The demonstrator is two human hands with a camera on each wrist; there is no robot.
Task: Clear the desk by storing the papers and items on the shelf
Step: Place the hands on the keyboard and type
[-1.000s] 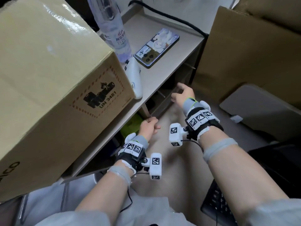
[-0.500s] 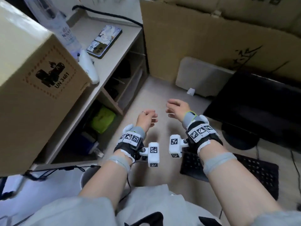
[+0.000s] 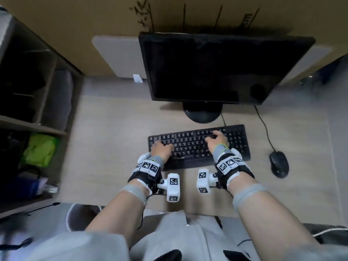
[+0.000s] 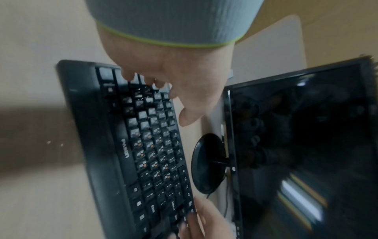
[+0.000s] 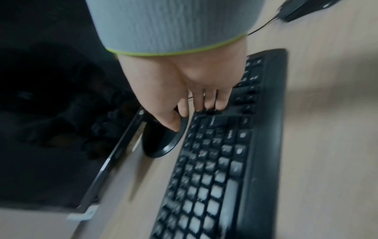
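A black keyboard (image 3: 190, 146) lies on the desk in front of a dark monitor (image 3: 216, 68). My left hand (image 3: 162, 146) rests on the keyboard's left end, its loosely bent fingers (image 4: 143, 79) touching the keys and the thumb sticking out past the far edge. My right hand (image 3: 215, 138) lies over the right half, with fingertips (image 5: 208, 105) on the top rows near the far edge. Neither hand holds anything. The shelf unit (image 3: 33, 127) stands at the left with a green item (image 3: 40, 149) in a lower compartment. No papers show on the desk.
A black wired mouse (image 3: 278, 163) sits right of the keyboard. The monitor's round base (image 3: 202, 113) stands just beyond the keyboard. Behind the monitor a grey panel (image 3: 120, 55) leans against brown cardboard (image 3: 94, 19). Dark items fill the shelf's upper compartments.
The view has swung from the shelf on the left to the desk. Both hands have moved right and forward from near the shelf onto the keyboard.
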